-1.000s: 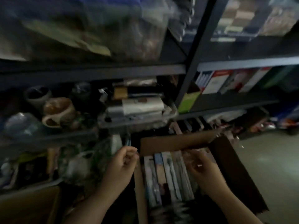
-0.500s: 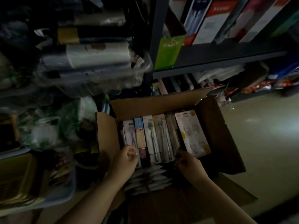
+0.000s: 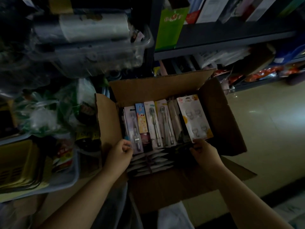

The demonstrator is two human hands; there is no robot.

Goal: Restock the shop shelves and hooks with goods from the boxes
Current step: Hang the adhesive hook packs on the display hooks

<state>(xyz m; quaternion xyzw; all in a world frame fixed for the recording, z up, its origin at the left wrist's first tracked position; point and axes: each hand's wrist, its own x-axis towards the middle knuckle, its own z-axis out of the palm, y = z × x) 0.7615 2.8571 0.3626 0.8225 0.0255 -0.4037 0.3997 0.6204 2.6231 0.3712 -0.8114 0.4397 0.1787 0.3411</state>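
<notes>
Cardboard box (image 3: 148, 90) open — left hand (image 3: 119, 153) pinches a toothbrush pack (image 3: 132, 128), right hand (image 3: 203, 150) pinches the hook card (image 3: 194, 118); best lift straight up.

The clear tub (image 3: 105, 52) on the upper left shelf and the rolls inside it are smeared by blur, and the bagged goods (image 3: 46, 116) below are too dark to identify. The left hand (image 3: 119, 155) and right hand (image 3: 203, 151) cover the near ends of the packs in the cardboard box (image 3: 219, 116), whose print is too small to read. The boxes on the upper right shelf (image 3: 231, 45) are cut off by the top edge.
</notes>
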